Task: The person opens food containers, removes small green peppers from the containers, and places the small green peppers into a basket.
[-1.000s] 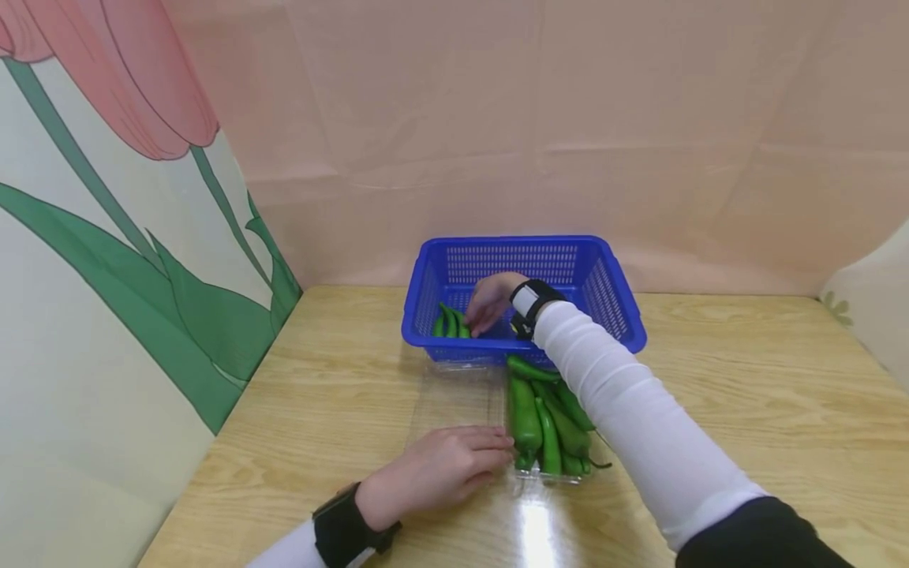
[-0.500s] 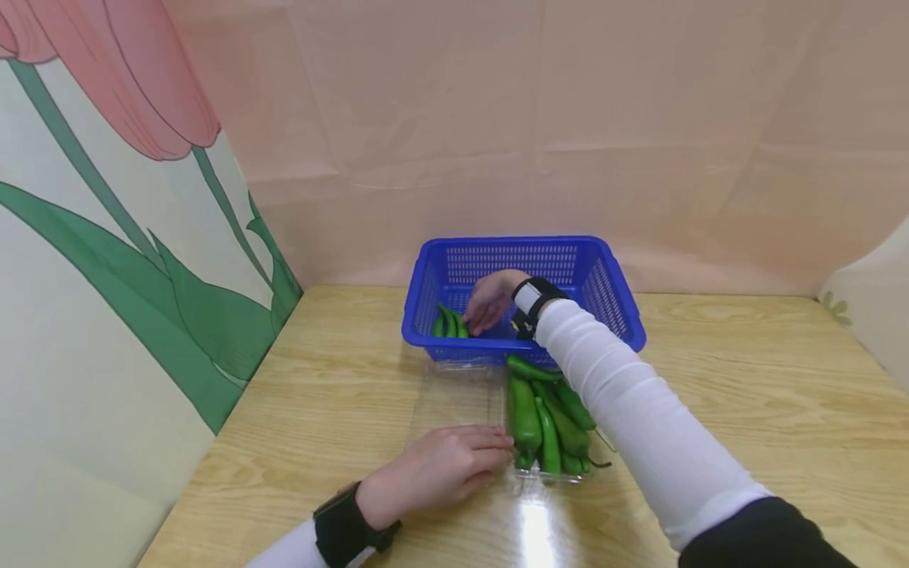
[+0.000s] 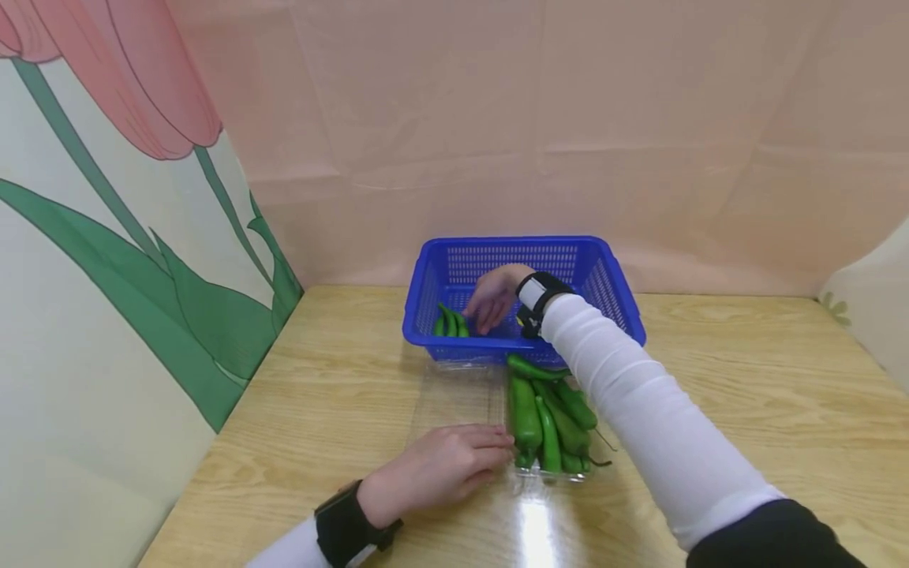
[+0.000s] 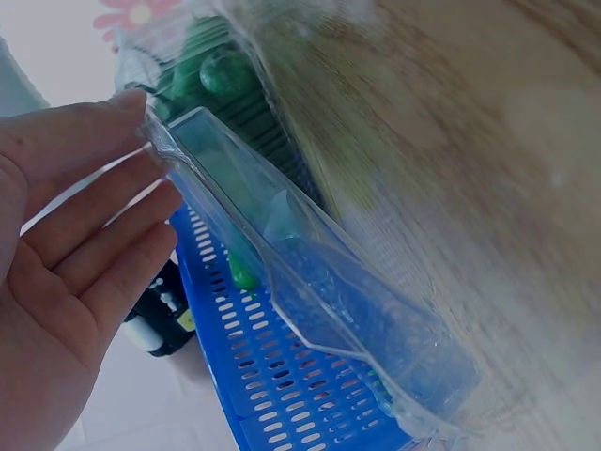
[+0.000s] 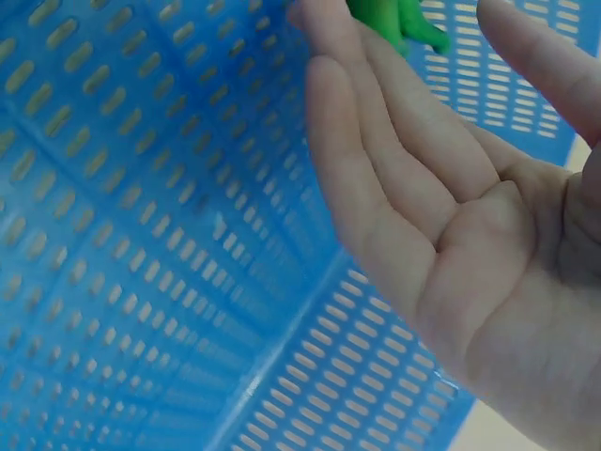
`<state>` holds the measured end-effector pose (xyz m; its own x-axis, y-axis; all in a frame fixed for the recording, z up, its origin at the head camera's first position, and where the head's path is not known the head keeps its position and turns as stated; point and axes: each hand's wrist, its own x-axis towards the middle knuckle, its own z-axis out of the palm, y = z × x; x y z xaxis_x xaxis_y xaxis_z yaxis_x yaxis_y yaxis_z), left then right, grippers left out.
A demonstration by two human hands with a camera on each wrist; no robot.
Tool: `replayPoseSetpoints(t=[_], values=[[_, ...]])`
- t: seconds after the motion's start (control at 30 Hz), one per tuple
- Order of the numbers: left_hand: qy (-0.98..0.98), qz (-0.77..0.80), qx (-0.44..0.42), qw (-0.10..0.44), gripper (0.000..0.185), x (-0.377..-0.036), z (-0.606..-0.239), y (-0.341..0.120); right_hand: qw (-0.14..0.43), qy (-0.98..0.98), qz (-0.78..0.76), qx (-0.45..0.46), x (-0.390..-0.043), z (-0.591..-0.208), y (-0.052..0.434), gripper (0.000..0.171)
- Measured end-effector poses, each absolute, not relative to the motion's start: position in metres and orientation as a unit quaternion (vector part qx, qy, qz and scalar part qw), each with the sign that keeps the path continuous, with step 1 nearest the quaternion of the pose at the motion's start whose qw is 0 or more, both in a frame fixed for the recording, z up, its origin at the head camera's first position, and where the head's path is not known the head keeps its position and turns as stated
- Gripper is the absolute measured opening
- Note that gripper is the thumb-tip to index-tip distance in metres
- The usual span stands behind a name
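The bench [image 3: 746, 394] carries a basket [image 3: 525, 256] and, nearer, a clear box [image 3: 458, 394] whose rim the left hand [image 3: 443, 465] pinches; the right hand [image 3: 495, 298], fingers extended, holds nothing. Large peppers [image 3: 525, 418] heaped in the box could spill if that rim tips; small peppers [image 3: 450, 322] lie in the basket.

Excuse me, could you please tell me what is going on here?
A person is working at a wood-grain table. The right grip is inside a blue basket, fingers extended close to a few green peppers, with nothing visibly held. The left grip touches an open clear plastic container; its right half holds a heap of peppers, while none show in its left half.
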<state>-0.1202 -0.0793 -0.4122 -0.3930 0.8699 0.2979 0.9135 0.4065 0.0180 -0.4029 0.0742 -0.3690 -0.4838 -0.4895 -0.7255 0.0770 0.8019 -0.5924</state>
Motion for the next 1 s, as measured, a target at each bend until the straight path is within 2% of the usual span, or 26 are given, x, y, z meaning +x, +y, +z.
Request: replayPoseSetpoints(t=[0.17, 0.4, 0.67, 1.0], values=[[-0.832, -0.095, -0.533, 0.119, 0.033, -0.120, -0.411, -0.079, 0.471, 0.823, -0.279, -0.149, -0.405, -0.354, 0.081, 0.050], [-0.834, -0.095, -0.531, 0.115, 0.031, -0.118, -0.411, -0.080, 0.421, 0.850, -0.244, -0.200, -0.398, -0.330, 0.089, 0.046], [-0.832, -0.095, -0.533, 0.119, 0.032, -0.119, -0.410, -0.081, 0.360, 0.876, -0.227, -0.227, -0.369, -0.297, 0.091, 0.038], [-0.832, -0.101, -0.533, 0.119, 0.032, -0.118, -0.412, -0.080, 0.258, 0.915, -0.224, -0.215, -0.333, -0.279, 0.098, 0.032]])
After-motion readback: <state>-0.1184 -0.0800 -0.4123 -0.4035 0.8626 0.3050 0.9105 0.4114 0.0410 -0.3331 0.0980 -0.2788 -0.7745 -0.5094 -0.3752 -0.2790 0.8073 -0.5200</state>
